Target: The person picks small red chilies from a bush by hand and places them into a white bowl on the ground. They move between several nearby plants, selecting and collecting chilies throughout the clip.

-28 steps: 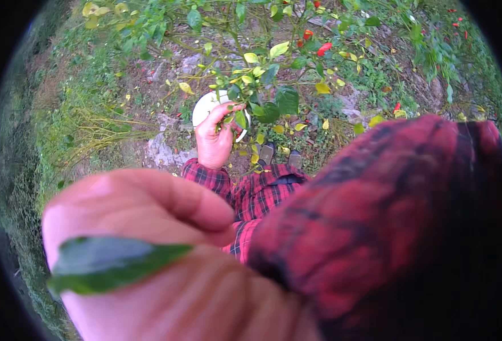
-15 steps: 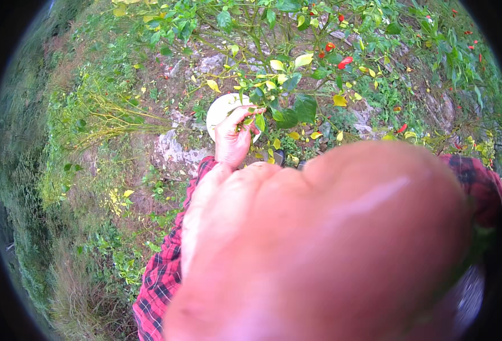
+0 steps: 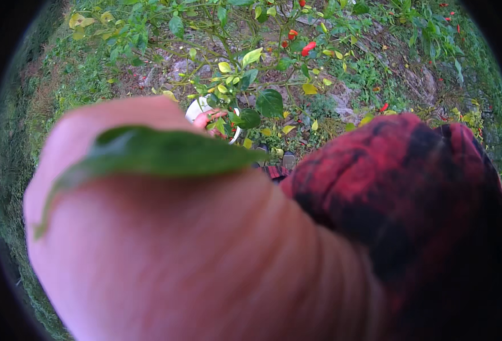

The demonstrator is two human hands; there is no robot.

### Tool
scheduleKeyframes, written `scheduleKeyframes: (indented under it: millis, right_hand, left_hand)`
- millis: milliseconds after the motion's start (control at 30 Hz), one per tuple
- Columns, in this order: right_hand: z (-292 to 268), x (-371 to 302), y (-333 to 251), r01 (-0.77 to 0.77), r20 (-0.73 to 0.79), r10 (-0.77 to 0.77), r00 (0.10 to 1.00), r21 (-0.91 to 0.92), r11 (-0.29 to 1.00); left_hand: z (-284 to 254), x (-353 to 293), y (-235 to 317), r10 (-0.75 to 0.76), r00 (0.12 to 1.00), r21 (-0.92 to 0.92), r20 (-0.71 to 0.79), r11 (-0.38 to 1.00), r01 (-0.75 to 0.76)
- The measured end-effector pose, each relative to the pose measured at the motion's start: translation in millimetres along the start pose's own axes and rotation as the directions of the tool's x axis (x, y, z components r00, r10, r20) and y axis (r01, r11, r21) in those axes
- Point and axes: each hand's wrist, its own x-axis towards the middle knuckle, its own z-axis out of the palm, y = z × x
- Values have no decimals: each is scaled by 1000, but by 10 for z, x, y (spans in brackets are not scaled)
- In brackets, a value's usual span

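Observation:
Very close to the camera, my right hand (image 3: pixel 165 244) fills much of the lower left, blurred, with its fingers out of sight. A green leaf (image 3: pixel 177 152) lies across it near the wrist. Behind it, my left hand (image 3: pixel 206 118) shows only in part, its fingers curled in among leaves of a pepper plant (image 3: pixel 269 103); what they grip cannot be made out. A round white container (image 3: pixel 194 108) sits just beneath that hand. Red peppers (image 3: pixel 308 48) hang on the plant to the upper right.
More pepper plants with red fruit (image 3: pixel 384 107) grow to the right. Pale rocks (image 3: pixel 342 101) and low weeds cover the ground. My shoes (image 3: pixel 288 159) show below the plant. Dense grass lines the left side.
My right hand has swung left and across the view, and its red plaid sleeve now shows. My left hand is now largely hidden behind it. The whole scene has shifted slightly left and up.

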Motion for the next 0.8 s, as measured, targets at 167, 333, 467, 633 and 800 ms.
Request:
scheduleKeyframes:
  millis: [167,333,467,633,800]
  right_hand:
    - [-71,38,-4,11,6,-11,1000,-7,1000]
    - [-148,-48,-51,1,2,-1,1000,7,1000]
    - [-105,-401,-81,-223,54,218,974,126,967]
    - [802,-992,462,-631,357,720,595,763,143]
    - [1196,-1487,604,-490,169,966,193,870,-55]
  left_hand:
    - [-41,-80,132,-42,999,109,-8,993,43]
    - [-11,-28,187,-76,997,116,7,990,75]
    - [-26,-72,246,-88,996,157,2,984,86]
    - [-13,-214,305,-12,999,218,38,976,4]
    - [13,-303,319,-88,992,228,96,972,64]
